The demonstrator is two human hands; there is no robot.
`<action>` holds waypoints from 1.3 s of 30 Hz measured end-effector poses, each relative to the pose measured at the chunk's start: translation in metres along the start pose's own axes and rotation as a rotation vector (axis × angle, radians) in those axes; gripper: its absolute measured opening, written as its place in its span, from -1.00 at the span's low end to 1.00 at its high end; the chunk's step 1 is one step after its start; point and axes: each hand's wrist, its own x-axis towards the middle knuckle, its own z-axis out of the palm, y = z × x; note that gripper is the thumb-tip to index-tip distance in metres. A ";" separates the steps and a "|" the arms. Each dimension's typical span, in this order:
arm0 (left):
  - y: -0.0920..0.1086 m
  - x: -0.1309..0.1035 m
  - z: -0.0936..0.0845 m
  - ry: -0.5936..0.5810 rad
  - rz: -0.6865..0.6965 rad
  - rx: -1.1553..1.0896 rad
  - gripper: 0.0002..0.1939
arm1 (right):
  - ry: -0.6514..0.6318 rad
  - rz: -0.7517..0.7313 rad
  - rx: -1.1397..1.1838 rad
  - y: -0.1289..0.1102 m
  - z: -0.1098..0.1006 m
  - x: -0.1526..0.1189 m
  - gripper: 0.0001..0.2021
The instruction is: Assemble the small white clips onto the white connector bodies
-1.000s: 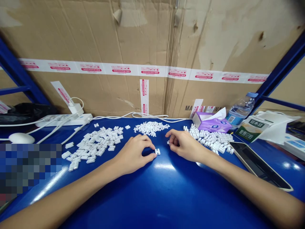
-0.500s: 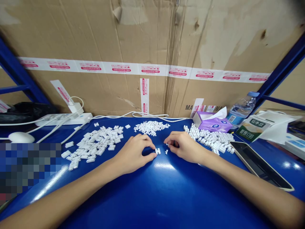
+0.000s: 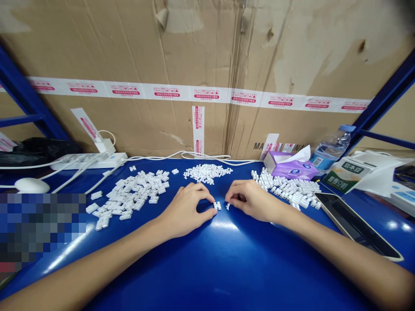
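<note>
Near the middle of the blue table [image 3: 207,268], my left hand [image 3: 191,209] grips a small white block [image 3: 217,206] between thumb and forefinger. Just right of it, the fingertips of my right hand [image 3: 248,199] are pinched together at a tiny white piece [image 3: 228,207]; whether they grip it is too small to tell. Behind both hands lies a heap of tiny white pieces [image 3: 207,173]. Flat white blocks [image 3: 136,194] are piled to the left, and white knobbly parts [image 3: 292,190] lie behind my right hand.
At the back right stand a purple tissue pack [image 3: 292,166], a plastic bottle [image 3: 333,147] and a green-white box [image 3: 346,172]. A phone [image 3: 358,226] lies by my right forearm. A power strip [image 3: 87,160] with cables sits back left, before a cardboard wall [image 3: 145,47].
My right fingertips have lowered slightly to the tiny loose piece beside the block. My left hand still holds the block. The whole view has shifted a little.
</note>
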 end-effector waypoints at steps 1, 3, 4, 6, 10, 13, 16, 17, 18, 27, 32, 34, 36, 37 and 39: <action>0.000 0.000 0.000 0.002 0.000 -0.002 -0.88 | -0.001 -0.003 0.009 -0.001 0.000 0.000 -0.82; 0.000 0.000 0.001 0.005 -0.001 -0.001 -0.88 | 0.000 0.000 0.028 -0.003 0.001 0.000 -0.83; -0.001 0.000 0.001 0.006 -0.001 0.000 -0.88 | 0.004 0.001 0.035 -0.003 0.002 0.000 -0.83; -0.001 -0.001 0.001 0.007 0.002 0.004 -0.87 | 0.013 -0.012 0.030 -0.004 0.001 0.000 -0.80; -0.001 -0.001 0.001 0.003 0.005 0.009 -0.86 | -0.008 -0.094 -0.043 -0.002 -0.001 -0.001 -0.69; -0.002 0.000 0.001 0.002 0.007 0.008 -0.86 | -0.030 -0.113 -0.081 0.001 -0.002 -0.002 -0.72; -0.002 0.001 0.001 0.003 0.009 0.002 -0.87 | -0.032 -0.102 -0.087 0.003 -0.002 -0.002 -0.76; -0.001 0.001 0.001 0.003 0.007 -0.001 -0.87 | -0.030 -0.105 -0.085 0.003 -0.002 -0.002 -0.77; -0.001 0.001 0.001 0.004 0.006 -0.003 -0.88 | -0.026 -0.110 -0.083 0.002 -0.002 -0.001 -0.77; -0.002 0.000 0.004 0.017 0.009 -0.012 -0.88 | 0.038 -0.185 0.040 -0.013 0.005 -0.001 -0.82; -0.003 -0.001 0.005 0.022 0.014 -0.007 -0.89 | 0.062 -0.224 0.056 -0.015 0.010 -0.003 -0.82; -0.003 -0.001 0.005 0.022 0.016 -0.011 -0.90 | 0.065 -0.234 0.053 -0.014 0.012 -0.003 -0.82; -0.003 -0.001 0.005 0.021 0.015 -0.014 -0.89 | 0.074 -0.243 0.042 -0.013 0.014 -0.003 -0.82; -0.002 -0.001 0.005 0.021 0.013 -0.014 -0.89 | 0.079 -0.248 0.037 -0.012 0.014 -0.003 -0.82; -0.002 0.000 0.005 0.017 0.008 -0.013 -0.89 | 0.088 -0.258 0.031 -0.011 0.015 -0.003 -0.82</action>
